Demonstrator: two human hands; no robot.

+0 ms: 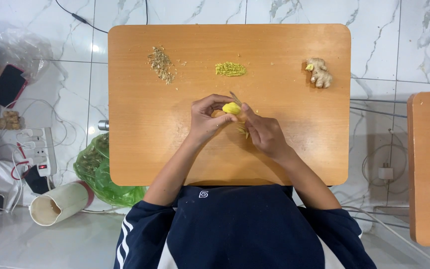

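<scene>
Only the head view here, looking straight down. Both hands meet near the middle of a small orange-brown wooden table (140, 149), over a peeled yellow piece of ginger (232, 108). The left hand (206, 119) is curled around it, fingers bent and thumb tucked in, so it's pinching that yellow chunk between the fingertips. The right hand (264, 133) sits right up against it on the other side, fingers closed, and there's something thin poking out past the fingertips, could be a small blade or a strip of peel, honestly can't tell which. A few thin peel scraps (243, 131) lie on the tabletop just under the right hand's fingers.

Further out from the hands, toward the far edge of the table: a little heap of brownish peelings (161, 65) out past the left hand, a small mound of yellow-green grated or minced stuff (230, 69) pretty much straight ahead of both hands, and an unpeeled knobbly ginger root (319, 72) with one cut yellow end out past the right hand. All three are well apart from the hands and from each other.

Off the table on the left-hand side, on the white marble floor, there's a green plastic bag (100, 174) close to the left elbow, a white cylindrical container (58, 203) lying on its side next to it, and a white power strip (38, 149) with cables further out
</scene>
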